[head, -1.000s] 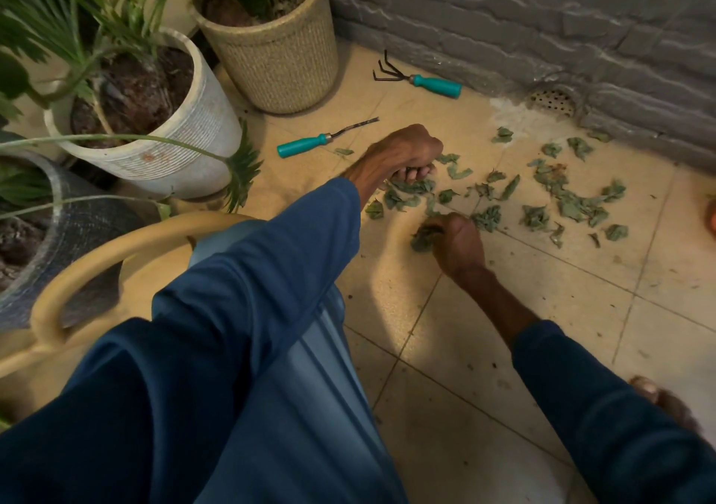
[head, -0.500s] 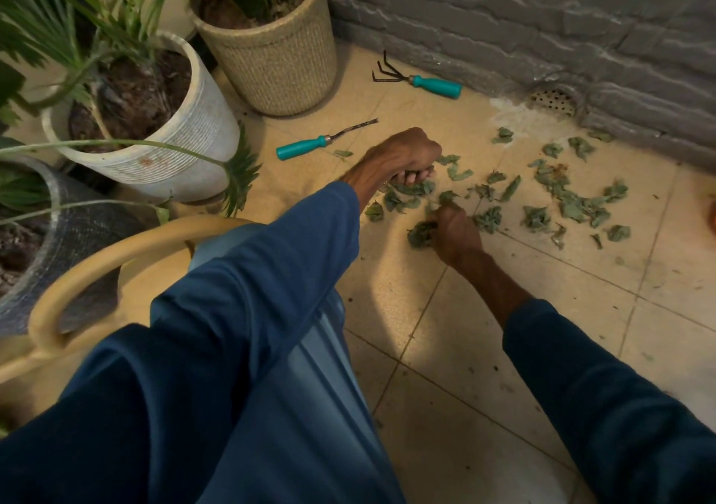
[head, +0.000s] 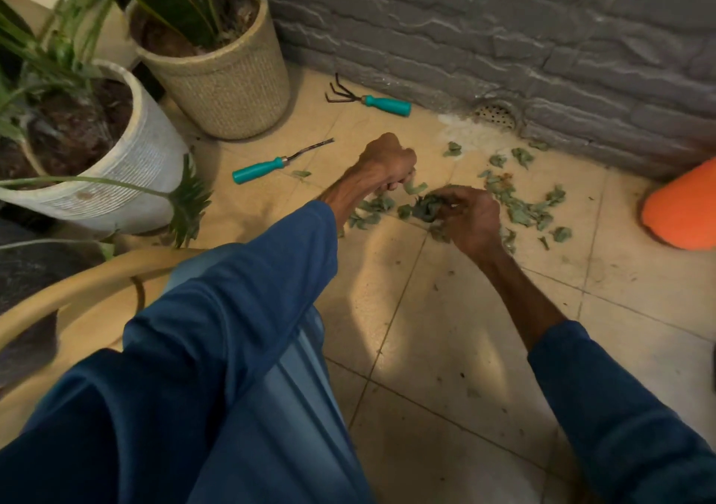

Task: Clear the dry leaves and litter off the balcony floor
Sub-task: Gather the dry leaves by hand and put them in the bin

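Dry green leaves (head: 523, 209) lie scattered on the beige tiled floor (head: 426, 310) near the grey wall. My left hand (head: 387, 162) is closed in a fist above the leaves, with a few leaf pieces showing under its fingers. My right hand (head: 470, 217) is curled around a bunch of leaves (head: 426, 205) just right of the left hand. More loose leaves (head: 372, 211) lie under my left wrist.
A teal-handled weeder (head: 267, 164) and a teal-handled hand rake (head: 372, 100) lie on the floor. A woven pot (head: 228, 77) and a white pot (head: 128, 162) stand at the left. A floor drain (head: 496, 114) sits by the wall. An orange object (head: 682, 209) is at the right. A curved cream rim (head: 77, 294) is at lower left.
My right hand has lifted from the floor with a bunch of leaves and moved up next to my left hand. The view has shifted, bringing the orange object into sight.
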`<state>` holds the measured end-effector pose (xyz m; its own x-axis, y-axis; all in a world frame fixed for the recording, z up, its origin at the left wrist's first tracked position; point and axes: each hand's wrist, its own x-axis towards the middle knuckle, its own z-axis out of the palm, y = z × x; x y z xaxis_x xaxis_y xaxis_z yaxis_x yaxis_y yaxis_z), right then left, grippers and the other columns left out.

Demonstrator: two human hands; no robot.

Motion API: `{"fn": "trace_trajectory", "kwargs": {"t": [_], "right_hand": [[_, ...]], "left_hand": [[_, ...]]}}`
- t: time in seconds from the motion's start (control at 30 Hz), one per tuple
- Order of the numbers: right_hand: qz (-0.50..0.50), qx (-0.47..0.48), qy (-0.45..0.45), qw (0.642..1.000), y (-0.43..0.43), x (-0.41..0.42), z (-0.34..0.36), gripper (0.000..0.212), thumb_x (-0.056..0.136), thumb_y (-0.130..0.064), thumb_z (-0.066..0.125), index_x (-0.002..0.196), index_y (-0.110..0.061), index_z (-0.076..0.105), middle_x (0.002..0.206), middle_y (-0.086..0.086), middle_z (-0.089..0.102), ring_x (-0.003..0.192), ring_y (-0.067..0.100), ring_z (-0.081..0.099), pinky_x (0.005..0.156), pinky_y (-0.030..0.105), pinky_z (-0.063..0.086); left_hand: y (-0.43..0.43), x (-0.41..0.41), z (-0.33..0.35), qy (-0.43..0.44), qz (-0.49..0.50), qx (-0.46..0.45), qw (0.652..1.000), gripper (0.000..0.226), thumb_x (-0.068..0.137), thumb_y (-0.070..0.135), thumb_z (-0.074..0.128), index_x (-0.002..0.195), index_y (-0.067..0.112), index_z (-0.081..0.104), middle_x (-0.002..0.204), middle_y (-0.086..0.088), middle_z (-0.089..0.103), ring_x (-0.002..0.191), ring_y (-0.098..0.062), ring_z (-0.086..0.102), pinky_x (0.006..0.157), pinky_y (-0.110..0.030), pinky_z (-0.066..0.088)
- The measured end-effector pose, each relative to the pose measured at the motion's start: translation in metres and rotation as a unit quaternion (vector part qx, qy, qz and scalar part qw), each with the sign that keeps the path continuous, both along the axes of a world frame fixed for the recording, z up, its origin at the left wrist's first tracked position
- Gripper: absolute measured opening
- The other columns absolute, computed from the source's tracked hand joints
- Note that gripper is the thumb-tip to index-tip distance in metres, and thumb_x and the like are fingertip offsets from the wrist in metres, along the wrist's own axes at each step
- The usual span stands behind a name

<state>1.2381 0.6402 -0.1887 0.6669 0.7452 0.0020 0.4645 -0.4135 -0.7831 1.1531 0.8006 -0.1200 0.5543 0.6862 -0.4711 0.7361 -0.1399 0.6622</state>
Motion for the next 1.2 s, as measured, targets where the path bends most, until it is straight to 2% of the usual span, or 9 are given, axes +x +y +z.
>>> {"fn": "trace_trajectory", "kwargs": {"t": [0.1,0.2,0.3,0.37,0.53,0.63,0.8,1.0,1.2], "right_hand": [[-0.052,0.058,0.071,0.994,-0.01,0.019,0.016,0.028,0.083,0.012,0.068,0.103,-0.006,0.075,0.085,-0.009,0.069,0.074,0.0,0.066,0.067,0.025,0.059],[-0.083,0.076,0.072,0.991,-0.022,0.031,0.034,0.027,0.087,0.001,0.073,0.105,-0.019,0.076,0.089,-0.006,0.073,0.079,0.011,0.069,0.071,0.031,0.058],[-0.05,0.098,0.034,0.993,-0.032,0.039,0.047,0.032,0.086,0.002,0.074,0.109,-0.021,0.072,0.095,-0.003,0.073,0.078,-0.009,0.066,0.077,0.016,0.055],[-0.039,0.101,0.002,0.994,-0.034,0.042,0.053,0.03,0.085,0.003,0.074,0.109,-0.014,0.074,0.095,-0.004,0.072,0.076,-0.017,0.062,0.076,0.007,0.05],[-0.041,0.078,-0.035,0.996,-0.036,0.047,0.062,0.028,0.083,-0.001,0.076,0.108,-0.013,0.078,0.095,-0.009,0.073,0.078,-0.018,0.062,0.074,0.004,0.048],[-0.075,0.067,-0.043,0.994,-0.04,0.051,0.063,0.028,0.082,0.0,0.076,0.106,-0.013,0.079,0.095,-0.007,0.074,0.076,-0.02,0.061,0.071,0.001,0.046],[-0.112,0.062,-0.052,0.99,-0.042,0.055,0.07,0.025,0.082,0.001,0.073,0.102,-0.014,0.079,0.091,-0.007,0.073,0.076,-0.004,0.065,0.068,0.004,0.048],[-0.105,0.015,-0.105,0.989,-0.034,0.06,0.065,0.025,0.081,0.004,0.068,0.095,-0.012,0.08,0.086,-0.005,0.071,0.075,0.007,0.064,0.062,0.002,0.04],[-0.094,-0.009,-0.178,0.98,-0.023,0.052,0.061,0.034,0.077,0.002,0.07,0.1,-0.019,0.081,0.092,0.003,0.078,0.085,0.019,0.07,0.075,0.029,0.054]], "left_hand": [[-0.005,0.015,-0.001,-0.041,0.034,-0.001,0.999,0.038,0.105,0.03,0.047,0.078,0.014,0.068,0.068,0.001,0.067,0.048,-0.012,0.053,0.047,-0.02,0.042],[-0.012,0.029,-0.004,-0.07,0.061,-0.014,0.996,0.04,0.107,0.029,0.045,0.081,0.012,0.07,0.069,0.0,0.067,0.045,-0.011,0.051,0.04,-0.018,0.038],[-0.023,0.042,-0.006,-0.087,0.077,-0.043,0.992,0.039,0.108,0.026,0.045,0.094,0.006,0.076,0.076,-0.004,0.069,0.046,-0.012,0.052,0.04,-0.019,0.038],[-0.032,0.052,-0.004,-0.095,0.087,-0.093,0.987,0.034,0.106,0.023,0.047,0.098,0.005,0.074,0.076,-0.006,0.068,0.05,-0.013,0.053,0.041,-0.02,0.038],[-0.062,0.07,0.004,-0.109,0.06,-0.264,0.957,0.023,0.107,0.023,0.042,0.095,0.011,0.058,0.076,-0.01,0.055,0.062,-0.02,0.05,0.057,-0.026,0.038],[-0.076,0.075,0.005,-0.113,0.081,-0.339,0.93,0.027,0.107,0.024,0.033,0.087,0.014,0.048,0.071,-0.006,0.046,0.058,-0.017,0.042,0.047,-0.022,0.035],[-0.09,0.084,0.005,-0.118,0.1,-0.378,0.913,0.035,0.106,0.026,0.028,0.093,0.01,0.056,0.077,-0.008,0.057,0.066,-0.02,0.055,0.055,-0.026,0.049],[-0.091,0.089,0.006,-0.136,0.121,-0.398,0.899,0.038,0.105,0.037,0.038,0.089,0.012,0.061,0.082,-0.008,0.061,0.074,-0.02,0.057,0.06,-0.03,0.051],[-0.09,0.091,-0.001,-0.145,0.146,-0.361,0.91,0.042,0.099,0.046,0.048,0.103,0.011,0.069,0.093,-0.011,0.069,0.084,-0.023,0.064,0.062,-0.03,0.053]]}}
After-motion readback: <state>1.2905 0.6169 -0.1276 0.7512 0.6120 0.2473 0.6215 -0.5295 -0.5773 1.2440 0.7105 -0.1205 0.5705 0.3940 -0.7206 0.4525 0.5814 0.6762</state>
